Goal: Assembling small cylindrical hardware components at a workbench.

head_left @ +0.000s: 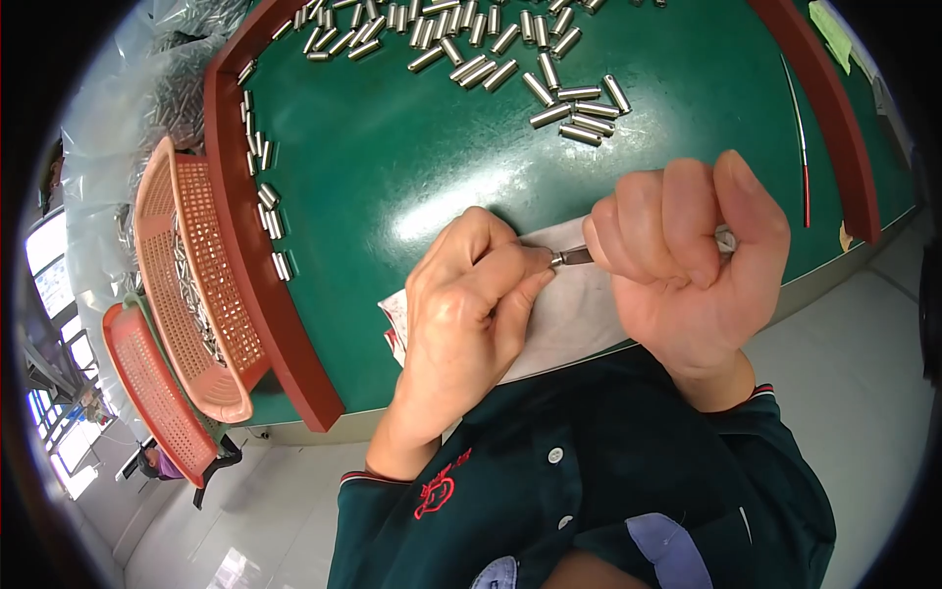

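Observation:
My left hand [466,309] pinches a small shiny metal cylinder [556,261] between thumb and fingers; most of it is hidden by the fingers. Closed in a fist, my right hand [692,255] grips a slim hand tool with a dark shaft [577,257]. The tool's tip meets the end of the cylinder, and its kind is hidden by the fist. Beneath both hands lies a whitish cloth [569,329] along the near table edge. Several loose metal cylinders [581,134] lie beyond my hands on the green tabletop [363,177].
Red-brown raised edges [250,236] border the table left and right. More cylinders lie along the left one. Outside it are an orange basket [226,285] holding metal parts, a pink basket [162,393] and plastic bags [108,128]. A thin red-handled rod [807,191] lies at right.

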The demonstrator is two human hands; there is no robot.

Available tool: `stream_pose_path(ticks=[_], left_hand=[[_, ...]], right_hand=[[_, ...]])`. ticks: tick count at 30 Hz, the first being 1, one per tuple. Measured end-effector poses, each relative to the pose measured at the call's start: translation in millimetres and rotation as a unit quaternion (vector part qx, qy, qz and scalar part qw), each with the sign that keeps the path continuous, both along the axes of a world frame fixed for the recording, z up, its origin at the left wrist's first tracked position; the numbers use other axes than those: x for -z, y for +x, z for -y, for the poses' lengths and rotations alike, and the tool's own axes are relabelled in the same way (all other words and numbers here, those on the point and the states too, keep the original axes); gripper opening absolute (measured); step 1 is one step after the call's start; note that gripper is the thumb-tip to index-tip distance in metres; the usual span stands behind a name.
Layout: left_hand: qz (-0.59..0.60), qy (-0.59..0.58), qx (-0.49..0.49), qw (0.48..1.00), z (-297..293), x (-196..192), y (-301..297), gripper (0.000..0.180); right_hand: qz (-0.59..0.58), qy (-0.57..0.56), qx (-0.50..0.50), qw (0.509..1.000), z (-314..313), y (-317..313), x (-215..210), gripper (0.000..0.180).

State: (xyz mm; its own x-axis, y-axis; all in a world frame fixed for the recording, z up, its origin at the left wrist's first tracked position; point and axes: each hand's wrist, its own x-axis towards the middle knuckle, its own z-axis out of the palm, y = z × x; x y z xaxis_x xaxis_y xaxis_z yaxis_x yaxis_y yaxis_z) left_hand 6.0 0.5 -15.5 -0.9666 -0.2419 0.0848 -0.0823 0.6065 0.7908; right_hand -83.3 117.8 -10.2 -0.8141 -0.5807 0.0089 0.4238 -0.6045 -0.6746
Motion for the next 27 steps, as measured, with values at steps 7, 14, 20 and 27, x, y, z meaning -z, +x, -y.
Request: stream_pose_path(ticks=[7,14,20,27], left_hand=[[0.005,0.004,0.000,1.000,-1.5,-0.9,-0.7,0.013],[0.005,0.008,-0.004,1.000,-1.8,-1.6,-0.7,0.013],[-0.004,0.007,-0.003,1.000,-2.9,-2.1,-0.9,0.013],[0.005,-0.004,-0.003,1.000,-1.5,-1.5,-1.6,0.012]], right_hand=[[0.001,0.000,0.005,1.000,-0.7,-1.2,-2.3,0.044],[-0.016,0.003,-0.003,1.000,-1.2,-0.6,-2.9,0.044],[-0.024,0.019,0.002,1.000,0.0,0.8,-4.6,0.045],[-0.055,0.053,-0.017,0.997,1.7,3.8,-5.8,0.045]])
